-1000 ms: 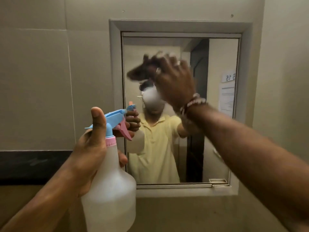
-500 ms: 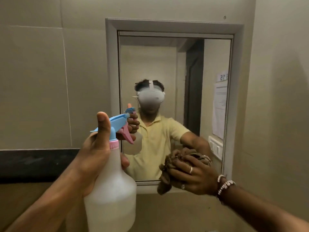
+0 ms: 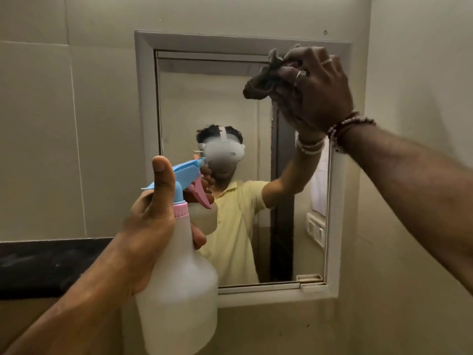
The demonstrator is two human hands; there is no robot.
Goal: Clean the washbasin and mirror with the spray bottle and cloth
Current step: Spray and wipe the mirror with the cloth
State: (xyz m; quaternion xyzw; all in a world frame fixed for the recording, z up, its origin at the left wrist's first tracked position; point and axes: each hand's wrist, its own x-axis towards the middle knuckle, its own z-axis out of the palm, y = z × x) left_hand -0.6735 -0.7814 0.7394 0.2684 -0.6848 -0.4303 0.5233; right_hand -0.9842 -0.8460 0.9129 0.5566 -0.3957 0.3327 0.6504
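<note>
Up in the upper right of the frame, the right hand (image 3: 314, 90) has its fingers bunched tight round a dark brown cloth (image 3: 258, 84). The wad is pressed onto the mirror (image 3: 204, 103) at its top right corner, right under the pale grey frame (image 3: 146, 124). A loose end of cloth pokes out to the left of the knuckles. 2 rings (image 3: 298, 75) show on those fingers, and beaded bracelets (image 3: 350, 126) sit at the wrist.

Down at lower centre, the left hand (image 3: 151, 226) is wrapped round the neck of the spray bottle (image 3: 179, 290). The thumb stands straight up behind the blue spray head (image 3: 186, 170), and the fingertips curl round the front just below the pink trigger (image 3: 201, 194). Whether the trigger is being squeezed, I cannot tell. The bottle is upright, cloudy white with a pink collar (image 3: 181, 210), nozzle aimed at the glass. It hangs in front of the mirror's lower left corner.

The 2 hands are well apart, the right high, the left low. In the glass: a yellow shirt (image 3: 238, 239), a white headset (image 3: 225, 153) above it, and a reflected arm (image 3: 289, 180) raised to meet the cloth. Beige wall tiles (image 3: 38, 124) fill the left of the frame, with a dark band (image 3: 46, 265) running across at lower left.
</note>
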